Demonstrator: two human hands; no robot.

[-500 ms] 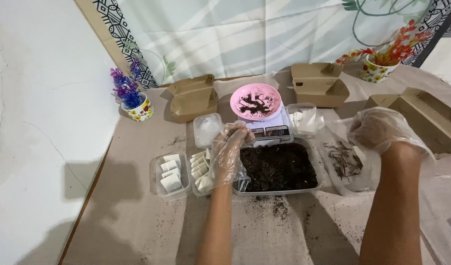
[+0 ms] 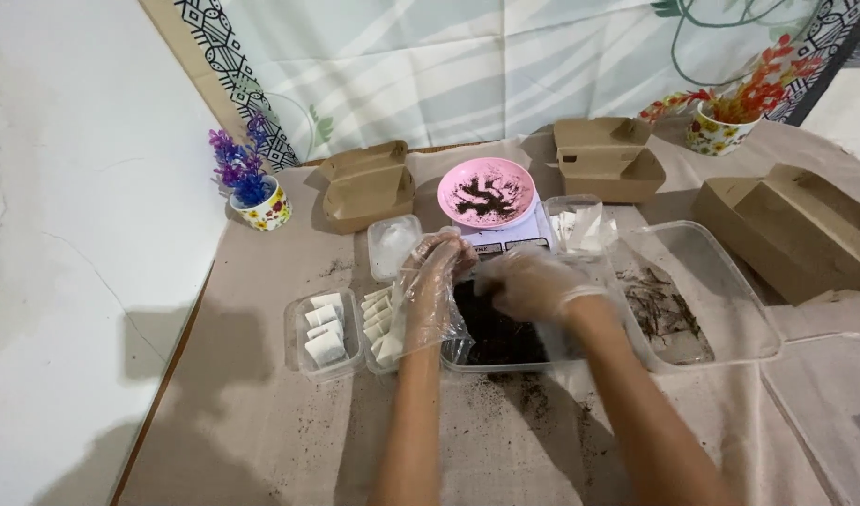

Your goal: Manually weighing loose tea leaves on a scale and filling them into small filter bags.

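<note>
Table, lower frame: covered in beige cloth, with dark crumbs scattered on it.

Left hand, centre of frame: in a loose clear plastic glove, fingers curled downward over the left end of the soil tray. Whether anything is pinched between the fingers cannot be told.

Right hand, just right of the left: gloved, fingers bent toward the left hand, nearly touching it above the tray. Its hold cannot be made out either.

Soil tray, centre: clear plastic, filled with dark loose material, directly beneath both hands.

Two small tubs, left of centre: clear, holding small white sachets; the nearer tub sits just beside the left wrist.

Large clear tray, right of centre: holds a few dry brown bits.

Scale, just beyond the hands: carries a pink bowl dusted with dark material.

Cardboard boxes, upper centre and right edge: brown.

Flower pots, upper left and upper right: small, with artificial blooms.
</note>
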